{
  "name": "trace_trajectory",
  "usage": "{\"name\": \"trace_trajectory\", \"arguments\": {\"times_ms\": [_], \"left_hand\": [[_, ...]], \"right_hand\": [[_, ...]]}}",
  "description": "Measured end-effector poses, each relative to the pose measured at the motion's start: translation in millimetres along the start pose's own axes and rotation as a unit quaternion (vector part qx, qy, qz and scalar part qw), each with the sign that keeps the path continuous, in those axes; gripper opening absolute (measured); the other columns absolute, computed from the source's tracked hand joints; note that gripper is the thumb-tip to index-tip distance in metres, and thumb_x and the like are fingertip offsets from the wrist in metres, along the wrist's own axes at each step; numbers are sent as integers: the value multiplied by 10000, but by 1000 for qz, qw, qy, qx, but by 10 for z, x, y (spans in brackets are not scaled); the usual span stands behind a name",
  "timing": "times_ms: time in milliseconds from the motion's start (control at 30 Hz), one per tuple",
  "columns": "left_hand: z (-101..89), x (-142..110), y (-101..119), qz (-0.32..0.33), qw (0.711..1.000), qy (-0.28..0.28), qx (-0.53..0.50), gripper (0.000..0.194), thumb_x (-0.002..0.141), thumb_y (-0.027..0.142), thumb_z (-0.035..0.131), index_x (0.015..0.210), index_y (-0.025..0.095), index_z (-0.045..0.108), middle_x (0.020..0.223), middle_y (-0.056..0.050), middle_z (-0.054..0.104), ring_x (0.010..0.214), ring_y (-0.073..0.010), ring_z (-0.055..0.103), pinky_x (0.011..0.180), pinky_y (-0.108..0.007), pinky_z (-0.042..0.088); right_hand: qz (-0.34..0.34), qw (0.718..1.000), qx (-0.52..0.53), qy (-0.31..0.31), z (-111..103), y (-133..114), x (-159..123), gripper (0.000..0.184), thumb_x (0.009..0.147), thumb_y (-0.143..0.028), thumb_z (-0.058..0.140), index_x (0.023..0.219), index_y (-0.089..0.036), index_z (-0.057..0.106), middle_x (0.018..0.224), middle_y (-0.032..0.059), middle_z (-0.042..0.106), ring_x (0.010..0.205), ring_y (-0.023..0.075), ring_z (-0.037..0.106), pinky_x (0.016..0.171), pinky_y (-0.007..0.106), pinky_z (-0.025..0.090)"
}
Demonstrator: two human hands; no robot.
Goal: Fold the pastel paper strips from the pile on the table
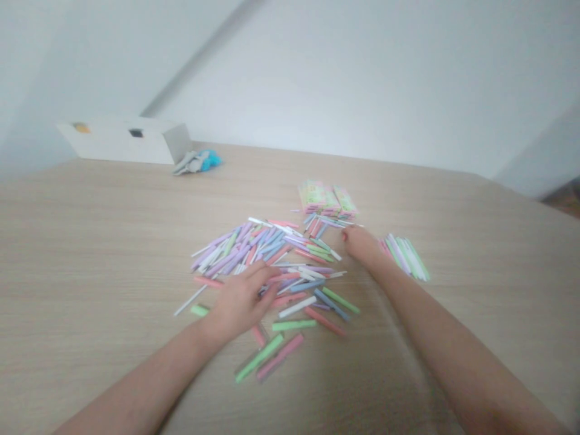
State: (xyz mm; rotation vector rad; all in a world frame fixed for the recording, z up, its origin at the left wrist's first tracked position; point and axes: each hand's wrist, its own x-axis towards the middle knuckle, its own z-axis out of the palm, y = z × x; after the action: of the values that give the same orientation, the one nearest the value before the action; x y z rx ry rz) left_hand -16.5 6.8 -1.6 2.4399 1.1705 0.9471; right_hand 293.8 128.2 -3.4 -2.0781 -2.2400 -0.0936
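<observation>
A loose heap of pastel sticks (267, 254) in pink, green, blue, purple and white is spread over the middle of a wooden table (90, 241). My left hand (242, 299) lies palm down on the near part of the heap, fingers stretched over the sticks. My right hand (360, 241) reaches to the heap's right edge, fingers curled toward the sticks; whether it holds one is blurred. A small tidy bundle of sticks (405, 257) lies just right of my right hand. Pink and green packs (327, 198) sit behind the heap.
A white cardboard box (127, 140) stands at the table's far left, with a crumpled grey and blue item (197, 162) beside it. A pale wall rises behind the table. The table's right edge runs down at far right.
</observation>
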Motion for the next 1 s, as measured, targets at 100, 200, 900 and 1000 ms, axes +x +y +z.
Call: {"name": "trace_trajectory", "arguments": {"times_ms": [100, 200, 900, 1000], "left_hand": [[3, 3, 5, -7, 1000, -9, 1, 251, 902, 230, 449, 1108, 213, 590, 996, -59, 614, 884, -164, 595, 795, -284, 467], [1, 9, 16, 3, 1000, -4, -6, 251, 911, 239, 435, 1103, 223, 596, 1002, -57, 622, 902, -163, 597, 796, -280, 469], [-62, 77, -43, -144, 986, 82, -30, 255, 885, 358, 470, 959, 180, 636, 841, -44, 627, 778, -186, 567, 693, -289, 421], [-68, 84, -47, -153, 984, 83, -37, 267, 883, 376, 472, 949, 180, 640, 833, -41, 624, 768, -184, 561, 695, -291, 420]], "right_hand": [[-40, 999, 13, 3, 25, -87, -42, 278, 869, -106, 397, 934, -89, 667, 1033, 176, 635, 943, 222, 596, 829, 293, 406], [-88, 995, 37, 8, 2, -203, -134, 276, 871, -121, 412, 965, -109, 672, 1067, 150, 637, 949, 211, 591, 845, 290, 405], [-195, 949, 234, 84, -199, -633, -747, 382, 842, -48, 383, 1154, -137, 585, 1170, 119, 603, 1108, 185, 522, 985, 343, 392], [-252, 938, 231, 64, -196, -683, -843, 378, 815, -38, 418, 1087, -180, 640, 1145, 90, 625, 1120, 187, 516, 1001, 370, 387]]}}
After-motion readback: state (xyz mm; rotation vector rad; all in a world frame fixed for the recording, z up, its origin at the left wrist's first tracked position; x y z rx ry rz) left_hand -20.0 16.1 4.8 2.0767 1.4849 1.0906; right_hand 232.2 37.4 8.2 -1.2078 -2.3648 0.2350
